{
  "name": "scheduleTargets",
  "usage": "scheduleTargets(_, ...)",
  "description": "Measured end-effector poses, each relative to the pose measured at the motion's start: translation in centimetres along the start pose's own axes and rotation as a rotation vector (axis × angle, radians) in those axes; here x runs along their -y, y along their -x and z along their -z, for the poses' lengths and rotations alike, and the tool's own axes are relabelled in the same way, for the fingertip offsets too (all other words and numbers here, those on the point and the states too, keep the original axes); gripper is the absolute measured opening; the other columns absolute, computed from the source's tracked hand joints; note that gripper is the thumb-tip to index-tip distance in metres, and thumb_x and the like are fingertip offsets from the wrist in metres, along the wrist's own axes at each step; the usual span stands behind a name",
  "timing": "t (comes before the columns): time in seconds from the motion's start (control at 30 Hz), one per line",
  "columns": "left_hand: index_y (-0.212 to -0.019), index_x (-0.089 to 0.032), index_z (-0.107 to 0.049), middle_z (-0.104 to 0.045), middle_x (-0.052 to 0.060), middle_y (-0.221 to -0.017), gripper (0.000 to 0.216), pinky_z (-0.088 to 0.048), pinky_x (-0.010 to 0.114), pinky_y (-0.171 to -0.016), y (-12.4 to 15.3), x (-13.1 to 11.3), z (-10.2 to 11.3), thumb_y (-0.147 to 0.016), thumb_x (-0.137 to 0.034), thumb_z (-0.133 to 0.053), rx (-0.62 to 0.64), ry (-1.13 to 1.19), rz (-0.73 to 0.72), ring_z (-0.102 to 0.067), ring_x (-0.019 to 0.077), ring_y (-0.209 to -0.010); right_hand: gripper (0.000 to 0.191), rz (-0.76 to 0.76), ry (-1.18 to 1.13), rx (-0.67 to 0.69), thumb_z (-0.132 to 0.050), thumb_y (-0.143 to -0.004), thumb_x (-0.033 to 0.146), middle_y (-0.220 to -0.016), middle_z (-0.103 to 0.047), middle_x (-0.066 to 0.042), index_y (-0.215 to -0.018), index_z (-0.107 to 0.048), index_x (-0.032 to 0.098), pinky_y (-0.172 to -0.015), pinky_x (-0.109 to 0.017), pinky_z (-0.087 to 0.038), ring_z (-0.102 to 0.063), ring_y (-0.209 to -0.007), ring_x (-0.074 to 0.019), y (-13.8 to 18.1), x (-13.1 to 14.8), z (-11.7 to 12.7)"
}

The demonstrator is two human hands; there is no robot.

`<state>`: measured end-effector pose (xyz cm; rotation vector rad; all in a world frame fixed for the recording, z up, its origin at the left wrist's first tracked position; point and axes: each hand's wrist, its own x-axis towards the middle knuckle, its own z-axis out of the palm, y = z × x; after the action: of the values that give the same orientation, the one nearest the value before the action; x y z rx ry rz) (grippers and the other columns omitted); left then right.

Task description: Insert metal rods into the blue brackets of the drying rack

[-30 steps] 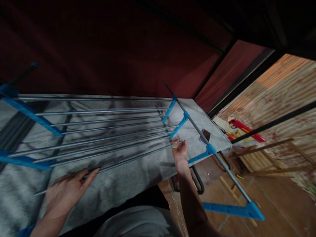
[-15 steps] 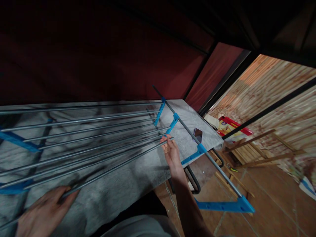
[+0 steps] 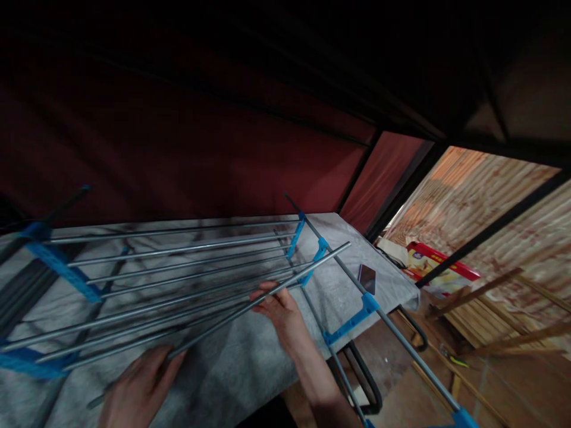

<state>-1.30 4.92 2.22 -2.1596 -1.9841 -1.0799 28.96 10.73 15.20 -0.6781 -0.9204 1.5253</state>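
A loose grey metal tube [image 3: 232, 315] slants across the front of a rack of parallel metal tubes [image 3: 178, 246] joined by blue plastic brackets [image 3: 66, 270]. My left hand [image 3: 143, 386] is wrapped round the tube near its lower left end, which pokes out behind the hand. Farther along, my right hand [image 3: 282, 312] holds the tube between thumb and fingers. Its right end rises past that hand, in front of a blue bracket [image 3: 319, 257] and the rack's side bar. Another blue bracket [image 3: 350, 321] sits on the side bar at the right.
The rack lies on a cloth-covered table [image 3: 250, 368]. A phone [image 3: 367, 279] rests beyond the side bar. Black metal loops [image 3: 363, 374] stick out at the table's edge. Wooden frames [image 3: 486, 321] and a red-and-yellow package [image 3: 439, 267] are at the right.
The tube's right end now extends well past my right hand, which has shifted left along it. My left hand has moved right with the tube. The view has tilted upward.
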Motion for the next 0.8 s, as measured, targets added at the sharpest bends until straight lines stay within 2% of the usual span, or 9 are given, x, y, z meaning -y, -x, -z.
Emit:
scheduleTargets(0.07, -0.097, -0.034, -0.074, -0.083, 0.002, -0.095, 0.029, -0.067, 0.043, -0.077, -0.8, -2.2, -0.2, -0.098, -0.054, -0.052, 0.010, 0.059, 0.002, -0.080, 0.0301, -0.088, 0.029, 0.024, 0.018, 0.031, -0.085, -0.087, 0.048, -0.102, -0.083, 0.002, -0.110, -0.077, 0.031, -0.089, -0.036, -0.060, -0.075, -0.100, -0.0208, 0.0, -0.1, -1.0)
scheduleTargets(0.13, -0.108, -0.036, -0.074, -0.084, 0.002, -0.104, 0.030, -0.068, 0.046, -0.084, -1.3, -3.9, 0.0, -0.099, -0.053, -0.051, 0.033, 0.094, -0.028, -0.081, 0.0306, -0.097, 0.031, 0.074, 0.035, 0.021, -0.085, -0.087, 0.049, -0.099, -0.082, 0.000, -0.110, -0.077, 0.029, -0.087, -0.036, -0.059, -0.074, -0.096, -0.0213, -0.1, 0.7, -1.7)
scheduleTargets(0.23, -0.137, -0.035, -0.066, -0.079, 0.005, -0.130, 0.041, -0.064, 0.051, -0.101, -1.6, -5.4, 0.6, -0.102, -0.052, -0.053, 0.028, 0.079, -0.094, -0.075, 0.0317, -0.121, 0.033, 0.187, 0.043, -0.034, -0.084, -0.090, 0.048, -0.090, -0.077, 0.002, -0.115, -0.076, 0.030, -0.088, -0.035, -0.058, -0.070, -0.089, -0.0198, -0.5, 3.5, -2.3)
scheduleTargets(0.3, -0.147, -0.032, -0.059, -0.074, 0.008, -0.139, 0.048, -0.062, 0.051, -0.107, -1.7, -5.9, 1.1, -0.103, -0.052, -0.053, -0.011, 0.082, -0.103, -0.072, 0.0312, -0.128, 0.032, 0.290, 0.011, -0.071, -0.080, -0.094, 0.046, -0.085, -0.071, 0.004, -0.121, -0.073, 0.031, -0.086, -0.034, -0.057, -0.066, -0.082, -0.0178, -0.7, 6.0, -2.5)
scheduleTargets(0.4, -0.146, -0.032, -0.059, -0.071, 0.009, -0.141, 0.044, -0.061, 0.047, -0.111, -1.8, -6.2, 1.9, -0.106, -0.048, -0.053, -0.068, 0.133, -0.079, -0.070, 0.0284, -0.130, 0.026, 0.449, 0.013, -0.113, -0.073, -0.098, 0.041, -0.079, -0.061, 0.006, -0.122, -0.072, 0.030, -0.072, -0.027, -0.052, -0.058, -0.071, -0.0139, -1.1, 9.3, -2.8)
scheduleTargets(0.47, -0.142, -0.032, -0.062, -0.069, 0.009, -0.141, 0.039, -0.062, 0.046, -0.109, -2.0, -6.5, 2.4, -0.106, -0.045, -0.053, -0.096, 0.176, -0.040, -0.070, 0.0273, -0.129, 0.022, 0.514, 0.095, -0.116, -0.071, -0.099, 0.039, -0.076, -0.057, 0.007, -0.119, -0.070, 0.030, -0.063, -0.025, -0.046, -0.052, -0.066, -0.0122, -1.2, 10.3, -3.0)
scheduleTargets(0.6, -0.135, -0.029, -0.068, -0.068, 0.010, -0.140, 0.036, -0.064, 0.043, -0.098, -2.8, -7.8, 3.5, -0.104, -0.045, -0.057, -0.172, 0.315, 0.063, -0.069, 0.0282, -0.127, 0.018, 0.521, 0.461, -0.025, -0.068, -0.100, 0.040, -0.076, -0.054, 0.008, -0.114, -0.063, 0.029, -0.064, -0.026, -0.044, -0.053, -0.067, -0.0130, -1.3, 9.3, -3.5)
scheduleTargets(0.7, -0.130, -0.029, -0.072, -0.069, 0.010, -0.134, 0.034, -0.063, 0.041, -0.093, -3.6, -9.5, 4.8, -0.101, -0.046, -0.063, -0.231, 0.463, 0.152, -0.072, 0.0259, -0.116, 0.015, 0.488, 0.870, 0.134, -0.065, -0.103, 0.040, -0.084, -0.065, 0.004, -0.111, -0.062, 0.028, -0.071, -0.029, -0.049, -0.063, -0.076, -0.0161, -1.2, 6.7, -3.9)
scheduleTargets(0.8, -0.125, -0.028, -0.074, -0.072, 0.009, -0.126, 0.034, -0.062, 0.040, -0.091, -4.4, -11.3, 6.5, -0.097, -0.047, -0.069, -0.288, 0.632, 0.277, -0.072, 0.0229, -0.103, 0.014, 0.543, 1.147, 0.252, -0.057, -0.107, 0.035, -0.098, -0.076, -0.003, -0.114, -0.064, 0.026, -0.080, -0.033, -0.054, -0.073, -0.090, -0.0209, -1.2, 3.5, -3.9)
